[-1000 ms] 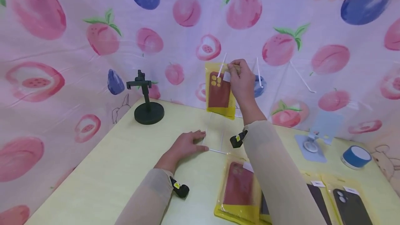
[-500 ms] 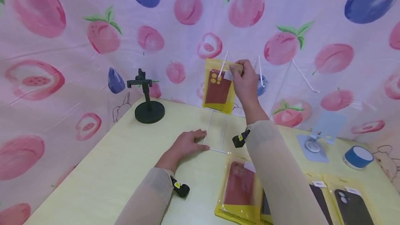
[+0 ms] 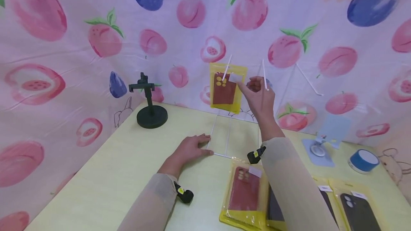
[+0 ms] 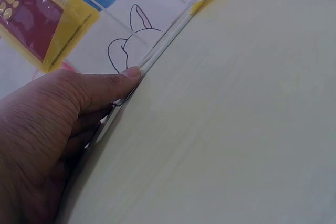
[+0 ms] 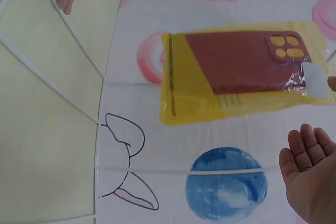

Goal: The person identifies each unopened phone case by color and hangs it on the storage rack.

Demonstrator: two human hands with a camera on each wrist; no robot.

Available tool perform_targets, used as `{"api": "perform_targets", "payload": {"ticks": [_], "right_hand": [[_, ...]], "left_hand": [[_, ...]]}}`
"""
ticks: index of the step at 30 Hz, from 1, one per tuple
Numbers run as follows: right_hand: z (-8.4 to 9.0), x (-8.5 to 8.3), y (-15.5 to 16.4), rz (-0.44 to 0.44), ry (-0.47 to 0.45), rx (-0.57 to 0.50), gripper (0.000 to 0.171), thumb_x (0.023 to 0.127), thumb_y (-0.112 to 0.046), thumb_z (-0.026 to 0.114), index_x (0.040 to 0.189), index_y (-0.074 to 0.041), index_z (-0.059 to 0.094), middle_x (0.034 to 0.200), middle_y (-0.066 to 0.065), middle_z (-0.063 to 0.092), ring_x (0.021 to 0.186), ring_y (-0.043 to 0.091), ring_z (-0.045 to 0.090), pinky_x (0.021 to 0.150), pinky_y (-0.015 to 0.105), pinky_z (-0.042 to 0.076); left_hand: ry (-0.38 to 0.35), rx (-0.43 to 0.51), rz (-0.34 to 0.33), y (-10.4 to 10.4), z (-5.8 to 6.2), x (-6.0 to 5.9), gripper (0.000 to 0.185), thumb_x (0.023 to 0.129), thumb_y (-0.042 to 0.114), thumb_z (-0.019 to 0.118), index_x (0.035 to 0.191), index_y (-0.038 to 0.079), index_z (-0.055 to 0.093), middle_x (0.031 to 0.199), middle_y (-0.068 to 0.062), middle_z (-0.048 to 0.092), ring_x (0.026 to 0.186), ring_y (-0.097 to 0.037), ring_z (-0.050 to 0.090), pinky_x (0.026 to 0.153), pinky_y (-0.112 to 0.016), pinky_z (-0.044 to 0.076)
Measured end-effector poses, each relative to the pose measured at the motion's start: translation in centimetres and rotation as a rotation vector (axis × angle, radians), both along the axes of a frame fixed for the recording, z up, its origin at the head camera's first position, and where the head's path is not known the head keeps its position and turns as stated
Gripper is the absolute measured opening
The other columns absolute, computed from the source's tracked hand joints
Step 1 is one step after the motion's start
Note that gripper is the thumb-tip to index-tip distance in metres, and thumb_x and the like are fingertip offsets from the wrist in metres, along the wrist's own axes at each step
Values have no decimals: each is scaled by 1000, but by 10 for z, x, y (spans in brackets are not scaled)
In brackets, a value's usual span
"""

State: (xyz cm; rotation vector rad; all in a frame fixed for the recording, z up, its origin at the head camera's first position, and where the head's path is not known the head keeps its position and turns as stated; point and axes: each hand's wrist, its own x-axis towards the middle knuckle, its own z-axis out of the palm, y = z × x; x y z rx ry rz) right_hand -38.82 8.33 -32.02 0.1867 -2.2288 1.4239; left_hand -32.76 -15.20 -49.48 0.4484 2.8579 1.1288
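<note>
Right hand (image 3: 260,99), one: standing loosely spread and gripping nothing, fingers bending apart from the yellow packet (image 3: 224,92), thumb lying at the edge of its white label (image 5: 315,80); whether the thumb is touching, cannot tell.

Yellow packet, one: hanging just left of the right hand, much the nearer of the two; long axis running up and down, a white hook (image 3: 227,67) apparently carrying its weight. Glossy see-through front, solid yellow band along the bottom; enclosing a dark red phone case (image 5: 239,60) with four round camera openings at upper left, the label sitting at upper right.

Left hand (image 3: 190,149), one: resting at the near left corner of the white wire frame (image 3: 221,155), fingers fairly straight, well apart from the packet.

Second packet (image 3: 244,190), one: lying on the table (image 3: 112,174) at the near side, also showing a dark red case.
</note>
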Motion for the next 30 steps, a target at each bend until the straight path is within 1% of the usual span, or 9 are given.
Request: {"api": "perform_targets", "payload": {"ticks": [2, 4, 6, 9, 15, 19, 21, 25, 30], "right_hand": [[-4, 0, 5, 1, 26, -25, 62, 82, -57, 76, 114, -6, 62, 98, 3, 66, 91, 17, 61, 85, 29, 50], [-8, 2, 9, 12, 34, -33, 60, 82, -57, 76, 111, -6, 61, 97, 4, 66, 89, 16, 61, 83, 28, 50], [-11, 3, 13, 26, 31, -24, 60, 82, -57, 77, 110, -7, 61, 97, 4, 66, 90, 15, 62, 84, 28, 51], [-16, 7, 19, 27, 7, 9, 60, 81, -60, 76, 111, -11, 60, 99, 3, 66, 90, 15, 63, 85, 29, 53], [-22, 14, 31, 13, -18, -2, 63, 77, -64, 77, 110, -13, 62, 100, 2, 68, 91, 17, 62, 84, 30, 53], [-24, 22, 37, 10, -48, 11, 68, 76, -69, 74, 114, -14, 62, 104, 0, 68, 96, 16, 62, 86, 31, 54], [-24, 27, 40, 25, -65, 6, 69, 77, -69, 73, 116, -14, 62, 107, 1, 68, 99, 16, 62, 89, 31, 54], [-25, 39, 46, 74, -45, -7, 64, 82, -62, 75, 118, -11, 64, 108, 4, 69, 100, 17, 63, 90, 27, 53], [-34, 62, 56, 133, -20, -19, 53, 87, -49, 76, 118, -7, 65, 107, 6, 70, 98, 17, 64, 88, 20, 52]], "left_hand": [[-5, -2, 0, 1, -1, 0, 68, 86, 49, 75, 145, 21, 57, 153, -2, 48, 145, -24, 38, 120, -45, 28], [-8, -2, 1, 1, -1, 1, 68, 86, 49, 75, 145, 21, 57, 153, -2, 47, 145, -24, 37, 120, -45, 27], [-7, 1, 7, 1, -1, 1, 68, 86, 49, 76, 145, 21, 57, 153, -1, 47, 145, -23, 37, 120, -45, 27], [0, 9, 10, 0, 0, 1, 68, 85, 47, 77, 145, 21, 57, 153, -1, 48, 145, -22, 38, 120, -44, 27], [1, 16, 0, 1, 1, 1, 68, 86, 47, 76, 145, 19, 57, 153, -3, 48, 145, -23, 37, 120, -45, 27], [-12, 18, 7, 1, 1, 4, 68, 85, 47, 77, 145, 20, 57, 153, -3, 47, 146, -23, 37, 120, -46, 27], [-14, 21, 10, 1, 2, 4, 68, 86, 46, 77, 145, 20, 57, 153, -3, 47, 146, -23, 37, 120, -46, 27], [-21, 26, 13, 2, 4, 5, 67, 86, 45, 77, 145, 20, 57, 154, -3, 47, 146, -23, 36, 120, -46, 27], [-26, 30, 9, 2, 4, 3, 67, 86, 46, 76, 145, 21, 56, 154, -1, 47, 146, -22, 37, 120, -46, 27]]}}
